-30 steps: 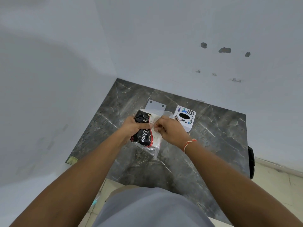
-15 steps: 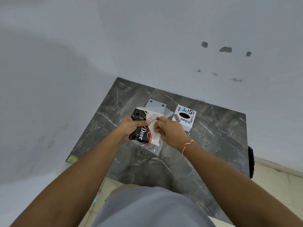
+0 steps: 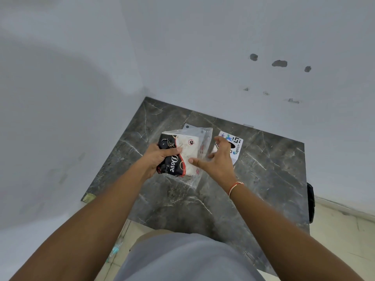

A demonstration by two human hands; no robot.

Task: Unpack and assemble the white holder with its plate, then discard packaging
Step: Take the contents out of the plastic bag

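Observation:
My left hand [image 3: 160, 159] grips a clear plastic bag [image 3: 199, 149] by its left side, just above the dark marble table [image 3: 263, 179]. Inside the bag sit a black "Dove" printed pack [image 3: 172, 165] and a white holder part [image 3: 189, 154]. To the bag's right, my right hand [image 3: 218, 161] has its fingers spread, the thumb tip resting against the bag's front. Behind the bag a flat white plate [image 3: 187, 126] with holes lies on the table, mostly hidden by the bag.
A small white printed box [image 3: 237, 146] lies on the table just right of my right hand. Walls close in the table at the left and the back. A black object [image 3: 310, 201] hangs at the table's right edge. Pale floor tiles show below.
My right hand has let go of the bag's top and spread open toward the right. The bag has risen and tilted in my left hand, and now covers more of the white plate.

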